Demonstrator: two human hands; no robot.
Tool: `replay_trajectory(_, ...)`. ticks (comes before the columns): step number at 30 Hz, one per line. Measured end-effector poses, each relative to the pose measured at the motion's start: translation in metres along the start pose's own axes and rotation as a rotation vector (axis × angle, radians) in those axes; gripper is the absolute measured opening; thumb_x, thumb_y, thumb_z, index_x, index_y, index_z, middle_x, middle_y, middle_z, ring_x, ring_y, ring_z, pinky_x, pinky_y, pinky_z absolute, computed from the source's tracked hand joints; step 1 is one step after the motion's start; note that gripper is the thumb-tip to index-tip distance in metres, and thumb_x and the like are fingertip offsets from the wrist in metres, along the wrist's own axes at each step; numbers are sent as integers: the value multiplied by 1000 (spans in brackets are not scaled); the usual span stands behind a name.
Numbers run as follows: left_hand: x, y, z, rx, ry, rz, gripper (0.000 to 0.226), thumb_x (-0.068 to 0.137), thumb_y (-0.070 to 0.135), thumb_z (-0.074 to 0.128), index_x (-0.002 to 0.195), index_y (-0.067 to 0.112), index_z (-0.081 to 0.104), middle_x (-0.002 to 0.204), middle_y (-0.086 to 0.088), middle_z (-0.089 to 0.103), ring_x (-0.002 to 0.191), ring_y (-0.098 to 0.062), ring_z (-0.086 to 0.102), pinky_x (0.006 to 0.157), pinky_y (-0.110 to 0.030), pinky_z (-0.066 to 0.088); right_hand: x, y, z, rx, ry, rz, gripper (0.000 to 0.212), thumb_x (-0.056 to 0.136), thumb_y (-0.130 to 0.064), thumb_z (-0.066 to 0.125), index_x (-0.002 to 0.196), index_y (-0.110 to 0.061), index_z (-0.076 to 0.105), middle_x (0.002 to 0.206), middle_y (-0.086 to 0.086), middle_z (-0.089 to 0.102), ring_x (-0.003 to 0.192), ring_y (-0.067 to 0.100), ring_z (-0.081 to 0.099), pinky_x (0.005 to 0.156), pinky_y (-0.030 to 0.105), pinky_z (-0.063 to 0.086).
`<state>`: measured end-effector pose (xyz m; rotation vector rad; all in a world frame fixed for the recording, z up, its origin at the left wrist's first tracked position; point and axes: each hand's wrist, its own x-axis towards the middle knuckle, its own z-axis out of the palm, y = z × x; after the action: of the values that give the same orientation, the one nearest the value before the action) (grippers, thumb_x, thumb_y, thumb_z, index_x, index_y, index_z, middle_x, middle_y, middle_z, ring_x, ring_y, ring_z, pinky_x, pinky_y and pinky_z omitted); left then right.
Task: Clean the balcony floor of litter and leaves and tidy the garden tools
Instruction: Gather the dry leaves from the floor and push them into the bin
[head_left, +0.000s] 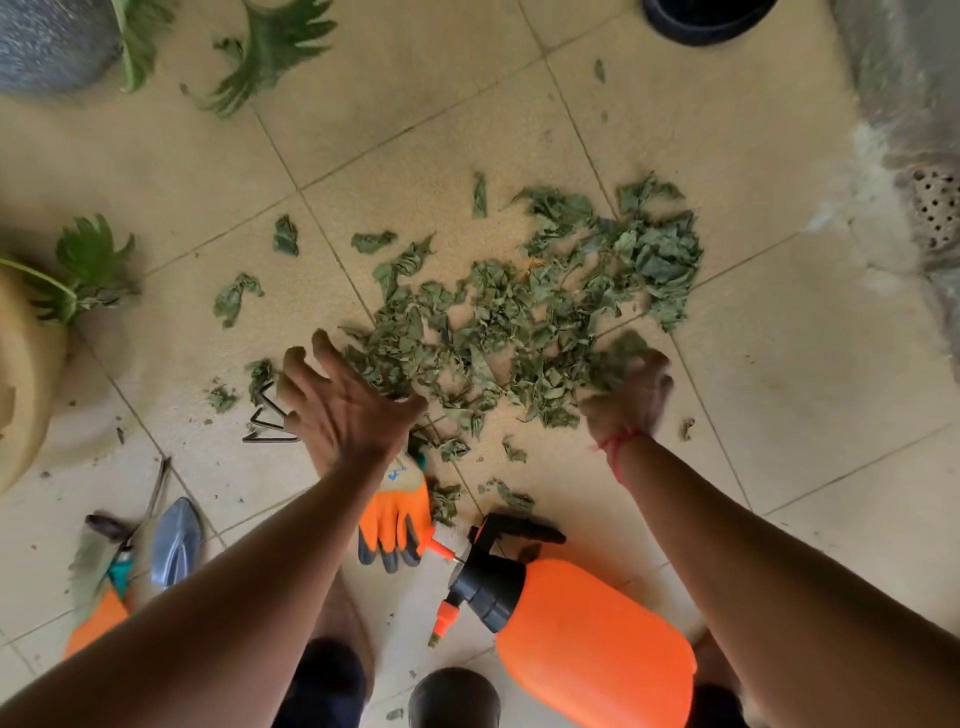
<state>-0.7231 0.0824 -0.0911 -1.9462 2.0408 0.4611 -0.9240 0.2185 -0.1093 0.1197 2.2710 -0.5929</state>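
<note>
Covering the centre of the frame: a loose pile of dried green leaves (545, 312) on the beige tiled floor (805, 426), with single scraps strewn toward the left and lower centre.

Left hand (343, 405): open, fingers spread and straight, holding nothing, at the lower left edge of the pile.

Right hand (631, 389): at the lower right edge of the pile, back turned up, fingers bent down into the leaves. It is blurred, and whether it grips any leaves cannot be told. A red thread (618, 447) circles the wrist.

Hand rake (267, 415): dark bent tines on the floor just left of the left hand; its handle is hidden.

Orange glove (395, 519): lies flat under the left forearm, dark fingertips pointing to the bottom of the frame, leaf scraps beside it.

Orange spray bottle (587, 639): lower centre-right, on its side, black pump head toward the glove.

Trowel (176, 540): grey blade, lower left.

Teal-handled tool (119, 564): just left of the trowel, too blurred to identify.

Beige pot (26, 374): left edge, with a green plant (88, 265) hanging over its rim.

Grey pot (47, 41): upper left corner.

Perforated drain cover (935, 208): right edge.
</note>
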Motion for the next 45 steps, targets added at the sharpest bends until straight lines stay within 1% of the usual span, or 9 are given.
replay_trajectory(5,-10,-7,12,-110,-174,-80,149,52,65,85,156,13,-8,160,-28,-10,148,-45,-3,119,-53,11,3,-34,13,-238,69,-347,85,61,10,60,137,-19,34,132,12,40,102,24,53,66,28,57)
replay_trajectory(10,4,-6,22,-170,-189,-131,159,47,67,86,154,13,-18,157,-31,-20,146,-46,-16,118,-50,-4,51,-69,-31,-290,392,-298,71,61,-2,61,129,-14,42,130,15,38,106,26,45,81,43,55)
replay_trajectory(13,18,3,24,-194,-275,-99,163,44,61,90,152,19,-23,155,-33,-22,143,-50,-19,116,-55,-10,86,-87,-50,-317,289,-244,92,63,-1,69,144,-24,30,142,16,26,120,31,38,90,43,52)
replay_trajectory(23,29,70,18,-261,-267,204,122,76,8,80,155,28,-12,161,-24,-4,148,-46,3,114,-50,32,31,-82,29,-685,-107,-706,96,66,8,65,147,-28,29,152,9,26,136,32,31,109,49,38)
replay_trajectory(27,22,78,10,-249,-178,429,116,75,3,73,155,26,-8,161,-20,13,131,-35,47,91,-38,56,12,-72,27,-558,192,-907,65,75,-10,59,137,-22,48,145,9,43,131,28,43,98,36,46)
replay_trajectory(33,39,10,-11,-63,-61,364,108,70,49,75,154,22,12,160,-15,16,129,-38,42,88,-50,53,49,-49,-28,-286,460,29,66,81,-10,61,142,-10,35,146,18,36,130,34,40,100,36,41)
replay_trajectory(39,49,-52,-17,-153,-15,161,95,76,29,68,155,12,19,161,-18,18,145,-36,23,111,-52,36,17,-40,17,-220,-47,-388,86,82,9,57,153,-21,18,132,7,58,80,11,66,47,9,49)
replay_trajectory(43,33,-68,-9,-219,14,37,88,82,23,65,155,8,18,161,-19,19,147,-36,20,118,-48,27,-9,-27,7,-240,215,-479,78,74,11,59,145,-13,38,137,8,54,102,6,56,60,1,39)
replay_trajectory(45,26,-75,-3,-219,-34,-222,93,83,27,65,156,11,10,162,-19,10,148,-39,14,117,-50,25,-10,-3,-10,-213,390,-241,69,73,8,58,137,-12,43,131,12,53,114,21,54,76,19,48)
